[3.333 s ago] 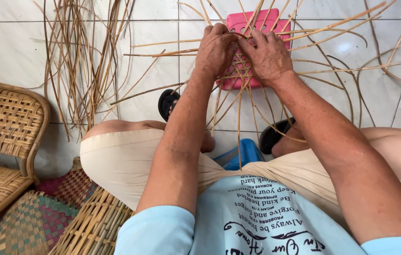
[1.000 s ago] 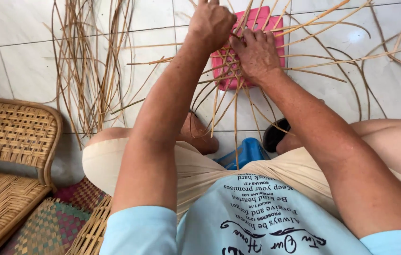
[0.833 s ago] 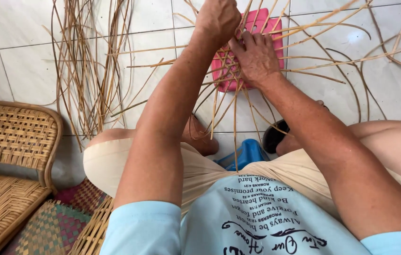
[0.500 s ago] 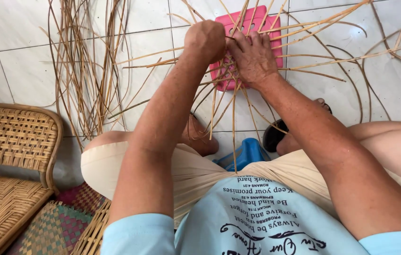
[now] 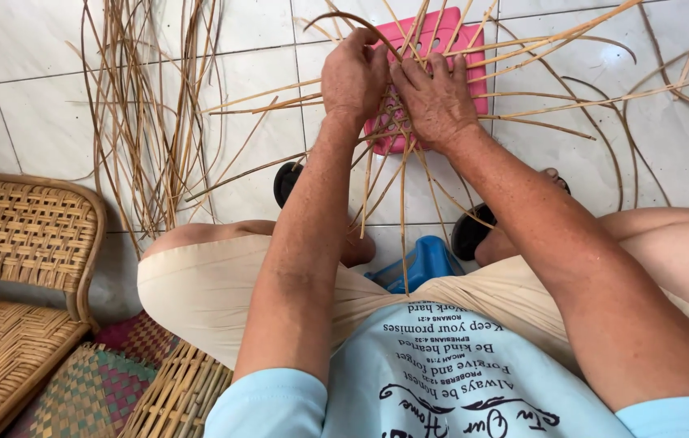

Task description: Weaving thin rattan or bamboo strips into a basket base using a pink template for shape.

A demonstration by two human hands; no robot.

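Note:
Thin tan cane strands (image 5: 523, 89) fan out in a star over a pink plastic stool (image 5: 474, 61) on the white tiled floor. My left hand (image 5: 354, 77) pinches one curved strand that arcs over the knuckles at the centre of the weave. Beside it my right hand (image 5: 438, 101) presses flat on the crossing strands, fingers spread, holding them against the stool. The woven centre is hidden under both hands.
A bundle of loose cane strips (image 5: 146, 105) lies on the tiles at left. A woven rattan chair (image 5: 16, 243) stands at the far left, with a coloured woven mat (image 5: 93, 393) and a cane basket (image 5: 178, 397) beside my knee. A blue stool (image 5: 425, 264) sits under me.
My left hand reached out past the stool, then came back to the centre with a strand bent over it. My right hand stayed pressed on the weave.

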